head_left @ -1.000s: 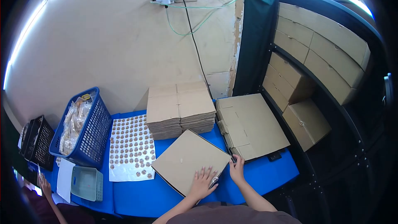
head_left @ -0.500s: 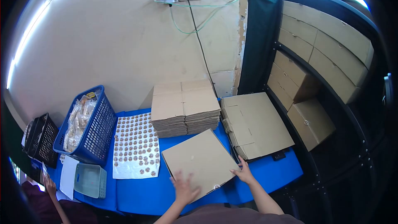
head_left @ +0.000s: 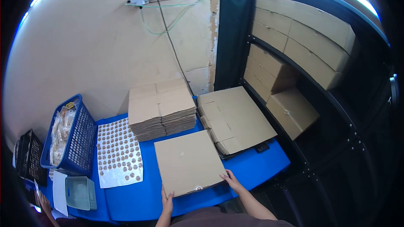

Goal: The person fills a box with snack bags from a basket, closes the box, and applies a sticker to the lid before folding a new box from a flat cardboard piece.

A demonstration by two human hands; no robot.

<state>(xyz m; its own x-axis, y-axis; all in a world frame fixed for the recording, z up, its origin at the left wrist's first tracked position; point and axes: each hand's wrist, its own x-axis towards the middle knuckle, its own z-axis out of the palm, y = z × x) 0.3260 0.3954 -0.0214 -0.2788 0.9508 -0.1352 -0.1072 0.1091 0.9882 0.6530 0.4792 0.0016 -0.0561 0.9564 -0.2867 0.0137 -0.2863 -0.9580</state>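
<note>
A closed flat cardboard box (head_left: 189, 159) lies in front of me at the near edge of the blue-covered table (head_left: 147, 204). A small round sticker (head_left: 199, 188) sits at its front edge. My left hand (head_left: 167, 201) grips the box's near left corner, thumb on top and fingers along the side. At the near right corner my right hand (head_left: 231, 181) holds the box, its fingers partly hidden by the edge. Left of the box is a white sheet (head_left: 109, 180) with rows of round stickers. Behind it stands a tall stack of flattened cardboard (head_left: 162, 101).
More flat cardboard (head_left: 240, 120) lies to the right. At left stand a blue basket (head_left: 86, 143) of plastic packets, a pale green tray (head_left: 90, 193) and a black crate (head_left: 31, 159). Another person's hand (head_left: 44, 204) shows there. Closed boxes (head_left: 315, 42) fill the shelf at right.
My left hand has gone from lying on the box top to gripping its left corner. The box has turned to sit straighter before me. My view has shifted to the right.
</note>
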